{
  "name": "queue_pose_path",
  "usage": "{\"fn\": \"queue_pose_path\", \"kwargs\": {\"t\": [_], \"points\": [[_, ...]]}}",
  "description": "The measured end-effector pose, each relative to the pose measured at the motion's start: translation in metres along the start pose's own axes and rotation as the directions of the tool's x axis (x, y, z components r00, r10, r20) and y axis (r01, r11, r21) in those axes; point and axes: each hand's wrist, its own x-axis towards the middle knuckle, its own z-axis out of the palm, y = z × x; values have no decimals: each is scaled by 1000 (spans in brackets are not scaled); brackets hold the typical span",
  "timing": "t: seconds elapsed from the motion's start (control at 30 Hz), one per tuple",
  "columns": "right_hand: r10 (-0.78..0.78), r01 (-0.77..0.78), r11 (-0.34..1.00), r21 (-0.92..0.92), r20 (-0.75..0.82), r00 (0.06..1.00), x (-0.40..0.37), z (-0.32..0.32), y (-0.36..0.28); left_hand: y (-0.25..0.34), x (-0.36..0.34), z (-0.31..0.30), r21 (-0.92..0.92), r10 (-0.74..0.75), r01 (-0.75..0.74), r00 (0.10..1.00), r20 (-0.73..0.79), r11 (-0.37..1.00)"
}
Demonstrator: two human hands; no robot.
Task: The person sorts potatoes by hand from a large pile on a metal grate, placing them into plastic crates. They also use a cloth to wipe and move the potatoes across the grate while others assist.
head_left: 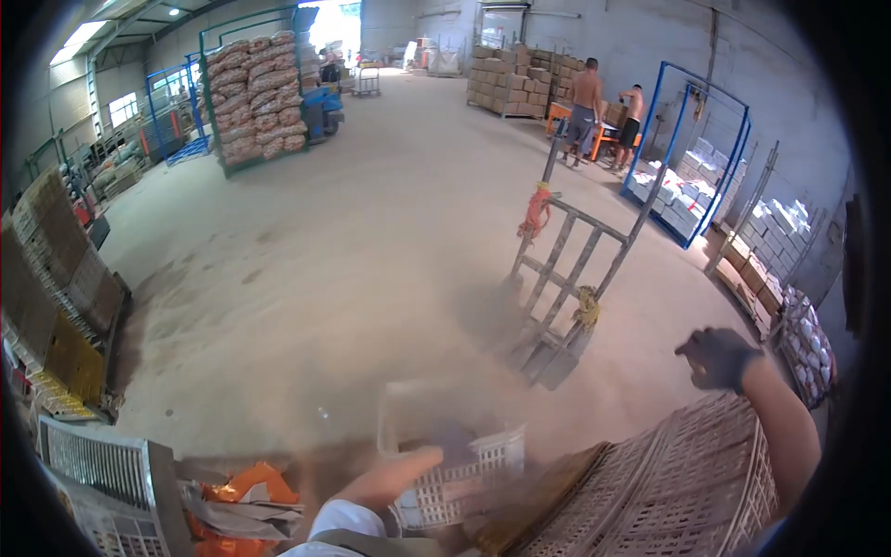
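Observation:
At the bottom centre, my left hand (456, 444), in a dark glove, is at the rim of a white plastic crate (478, 478) with slotted walls. Crate and hand are both smeared by motion; the hand seems closed on the rim, though its fingers do not show clearly. My right hand (719, 359), in a dark grey glove, is raised at the right with fingers partly stretched out and nothing in it. Below it, a stack of white slotted crates (659, 473) leans across the lower right, apart from the hand.
A metal hand truck (566, 269) stands ahead. At the lower left are a grey slotted crate (102, 464) and orange and grey sacks (251, 497). Stacked crates (70, 278) line the left. Farther off are a pallet of filled sacks (258, 102) and two people (587, 97) by boxes.

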Motion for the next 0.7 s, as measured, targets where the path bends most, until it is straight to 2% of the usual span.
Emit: {"fn": "queue_pose_path", "kwargs": {"t": [0.07,0.13,0.17,0.23,0.27,0.3,0.33,0.37,0.43,0.5,0.53,0.57,0.6,0.63,0.67,0.7], "points": [[-2,8,996,-91,62,998,-42,-7,-24,-24,39,47,39,-26,21,992,123,999],[-41,65,982,-175,136,990,-77,-8,-45,-58,77,136,34,-110,113,990,-90,993],[-46,63,988,-143,121,992,-94,-13,-57,-61,94,160,22,-89,92,992,-89,996],[-43,58,992,-110,137,990,-121,-14,-82,-55,109,201,-160,-260,256,966,-5,953],[-50,50,996,-69,5,999,-134,-11,-94,-33,114,211,-172,-252,251,968,14,953],[-53,51,998,-20,-134,990,-144,-14,-104,-3,118,212,-162,-116,138,983,142,977],[-56,55,998,-10,-128,990,-153,-21,-112,20,116,209,-163,17,27,965,260,986],[-49,48,999,-10,-98,994,-162,-33,-121,38,102,202,-158,9,35,963,268,987],[-33,32,999,-15,-52,998,-184,-62,-138,80,65,179,-424,113,-40,982,148,905],[-24,24,999,-23,-16,1000,-208,-86,-151,105,29,166,-641,172,-136,985,-7,755],[-24,24,999,-26,1,1000,-219,-92,-156,93,17,189,-633,157,-126,988,-7,764],[-36,36,999,-20,-15,999,-229,-96,-159,63,10,236,-637,213,-166,977,-2,753],[-91,79,989,-127,-86,992,-239,-97,-162,51,-11,247,-641,265,-202,964,2,740],[-152,114,965,-236,-152,977,-251,-95,-166,37,-36,257,-438,177,-139,983,47,888],[-174,132,964,-232,-169,970,-260,-85,-171,33,-71,252,-209,75,-58,994,73,976],[-213,142,965,-218,-345,914,-266,-70,-177,0,-89,286,-315,-33,52,997,63,948]]}}
